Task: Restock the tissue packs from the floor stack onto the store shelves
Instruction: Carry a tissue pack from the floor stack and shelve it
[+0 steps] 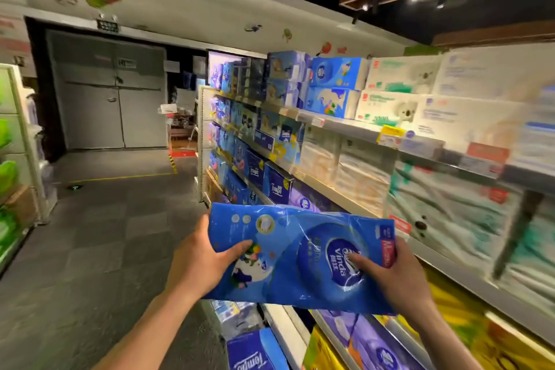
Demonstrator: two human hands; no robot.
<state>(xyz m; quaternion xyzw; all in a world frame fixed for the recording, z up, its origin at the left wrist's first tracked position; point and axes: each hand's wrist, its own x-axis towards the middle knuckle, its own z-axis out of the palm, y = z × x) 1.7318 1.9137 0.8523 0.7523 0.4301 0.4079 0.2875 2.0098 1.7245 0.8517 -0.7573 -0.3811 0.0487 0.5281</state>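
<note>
A blue Vinda tissue pack [300, 237] is held in the air at waist height, lying roughly flat and tilted a little, just in front of the store shelves [345, 126] on the person's right. The left hand [198, 264] grips its left end and the right hand [396, 279] its right end. The fingers [240, 247] of both hands are closed on the wrapper, thumbs on the printed face and the rest hidden underneath. The step in hand looks like carrying the pack to its slot. The soft film creases under the thumbs, so an even two-handed hold should keep it from sagging or slipping. It would be best to find a matching blue row, turn the pack so that its label faces the aisle, and slide it in end first without knocking its neighbours. The nearest shelves are blurred, so I cannot tell where a gap lies. Purple packs [369, 336] fill the low shelf just below the hands. More stock, among it a blue Tempo pack [255, 351], sits low beside the shelf base near the floor [105, 249].
</note>
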